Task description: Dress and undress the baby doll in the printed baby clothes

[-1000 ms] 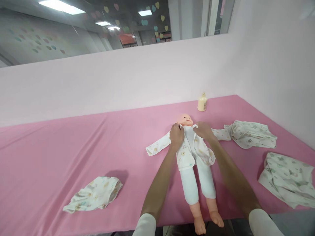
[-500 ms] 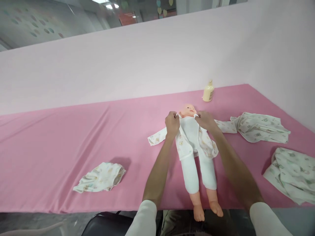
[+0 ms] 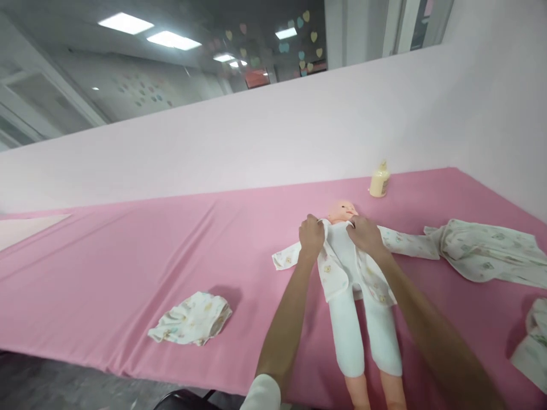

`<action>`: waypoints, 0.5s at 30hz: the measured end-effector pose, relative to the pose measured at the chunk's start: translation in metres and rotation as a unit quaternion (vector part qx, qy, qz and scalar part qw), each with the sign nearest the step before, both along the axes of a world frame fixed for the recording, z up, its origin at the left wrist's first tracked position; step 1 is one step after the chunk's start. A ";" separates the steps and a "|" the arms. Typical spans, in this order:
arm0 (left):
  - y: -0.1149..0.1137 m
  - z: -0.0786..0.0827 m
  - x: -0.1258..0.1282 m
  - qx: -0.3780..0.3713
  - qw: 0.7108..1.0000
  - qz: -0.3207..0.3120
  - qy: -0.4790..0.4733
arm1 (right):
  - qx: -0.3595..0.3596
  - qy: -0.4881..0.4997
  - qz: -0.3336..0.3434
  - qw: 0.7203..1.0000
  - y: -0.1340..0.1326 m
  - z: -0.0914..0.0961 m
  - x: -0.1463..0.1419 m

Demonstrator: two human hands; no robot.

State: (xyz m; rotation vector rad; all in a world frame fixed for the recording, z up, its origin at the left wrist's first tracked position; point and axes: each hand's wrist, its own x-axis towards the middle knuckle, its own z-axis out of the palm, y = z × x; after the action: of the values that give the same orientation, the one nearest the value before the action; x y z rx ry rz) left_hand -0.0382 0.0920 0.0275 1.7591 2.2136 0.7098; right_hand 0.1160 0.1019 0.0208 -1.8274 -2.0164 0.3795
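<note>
A baby doll (image 3: 347, 250) with a white cloth body lies on its back, its head toward the wall. It wears a white printed baby jacket (image 3: 333, 273), open down the front, with the sleeves spread out to both sides. My left hand (image 3: 311, 234) is closed on the jacket's edge at the doll's shoulder, left of the neck. On the other side of the neck, my right hand (image 3: 366, 233) pinches the opposite front edge. The cloth between my fingers is mostly hidden.
The table has a pink cover (image 3: 179, 250). A crumpled printed cloth piece (image 3: 192, 319) lies on the left. To the right are a printed garment (image 3: 491, 250) and another folded cloth (image 3: 534, 347). A cream pump bottle (image 3: 379, 181) stands near the white wall (image 3: 256, 136).
The camera view has tilted up and shifted left, so everything sits lower and farther right. Both hands keep hold of the jacket edges, and the doll lies much as before.
</note>
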 end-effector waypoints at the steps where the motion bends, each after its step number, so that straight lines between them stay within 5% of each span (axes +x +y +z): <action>1: 0.000 -0.001 0.003 0.005 1.000 -0.009 -0.003 | 0.001 -0.003 -0.006 1.000 0.000 -0.003 -0.004; 7: -0.002 -0.015 0.028 0.030 0.996 -0.086 -0.001 | 0.047 -0.005 -0.037 0.998 -0.007 -0.021 -0.016; 15: -0.007 -0.037 0.036 0.067 0.994 -0.090 -0.018 | 0.199 -0.027 -0.058 0.978 -0.017 -0.051 -0.019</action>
State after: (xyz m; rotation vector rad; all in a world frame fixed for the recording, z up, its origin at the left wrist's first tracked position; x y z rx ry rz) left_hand -0.0021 0.0853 -0.0094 1.9624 1.9928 0.8577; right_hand 0.0972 0.0853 -0.0299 -1.7019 -1.8442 -0.1054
